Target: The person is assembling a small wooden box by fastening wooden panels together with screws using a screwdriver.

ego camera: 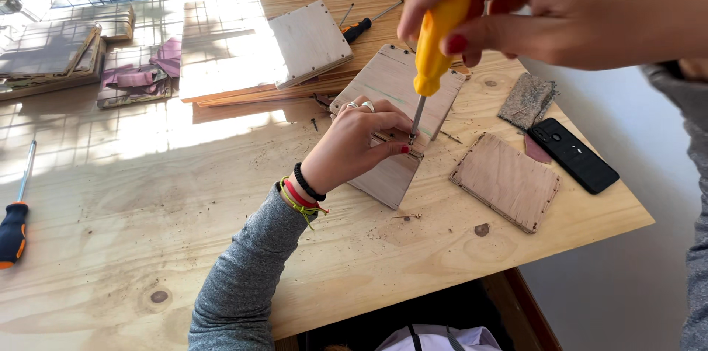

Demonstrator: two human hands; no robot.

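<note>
My right hand grips a yellow-handled screwdriver upright, its metal tip pressed down onto the edge of a small plywood box piece. My left hand, with rings and red nails, rests on the plywood and pinches at the spot right under the screwdriver tip. Bracelets sit on that wrist above a grey sleeve.
A loose plywood panel lies to the right, next to a black phone and a grey scrap. Another wooden block and a black-and-orange screwdriver lie behind. A blue-handled screwdriver rests at the wooden table's left edge.
</note>
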